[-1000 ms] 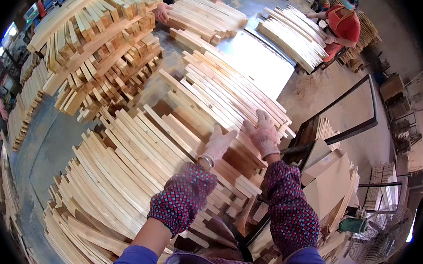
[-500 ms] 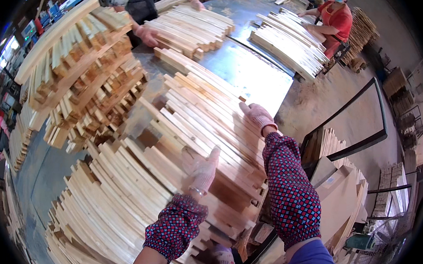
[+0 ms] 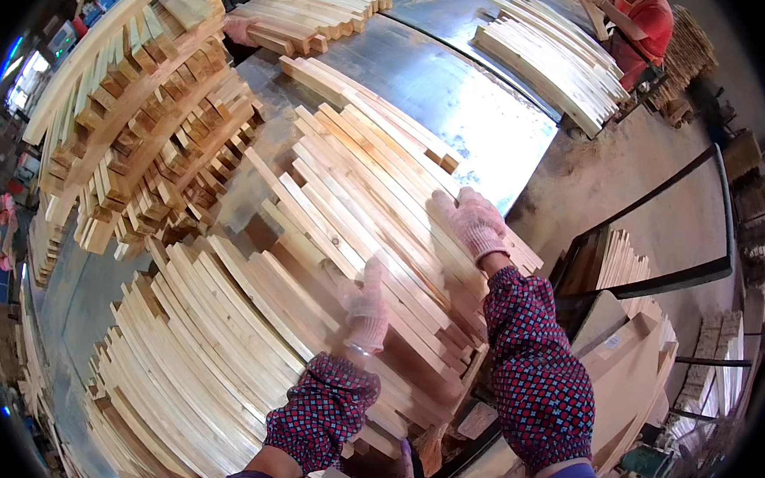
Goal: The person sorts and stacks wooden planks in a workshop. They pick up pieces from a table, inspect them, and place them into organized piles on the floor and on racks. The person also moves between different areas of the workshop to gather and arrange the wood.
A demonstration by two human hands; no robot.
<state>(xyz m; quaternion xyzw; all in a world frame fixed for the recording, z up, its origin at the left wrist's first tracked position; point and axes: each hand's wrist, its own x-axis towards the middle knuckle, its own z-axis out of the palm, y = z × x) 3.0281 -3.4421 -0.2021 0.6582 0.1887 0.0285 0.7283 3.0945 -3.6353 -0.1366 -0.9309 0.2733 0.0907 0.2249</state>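
Note:
A row of pale wooden strips [image 3: 359, 194] lies side by side on the table before me. My right hand [image 3: 473, 220], in a pink knit glove, rests on the right part of this row with its fingers stretched out. My left hand [image 3: 364, 310], gloved too and slightly blurred, is over the near left part of the row, thumb raised and fingers apart. Neither hand wraps round a strip. Closer to me, on the left, a broad batch of wooden strips [image 3: 210, 342] sits beside my left forearm. Patterned sleeve covers are on both forearms.
A crosswise stack of wood pieces [image 3: 136, 119] rises at the left. Further strips [image 3: 309, 11] lie at the far side, by a person's hand [image 3: 240, 30]. At far right, a person in red [image 3: 642, 31] stands by more strips [image 3: 547, 61]. A black metal frame [image 3: 724, 216] stands right.
The view has shifted slightly. My right hand now lies on the strips rather than at their right edge, with strip ends showing beyond it. The person in red has raised their hands.

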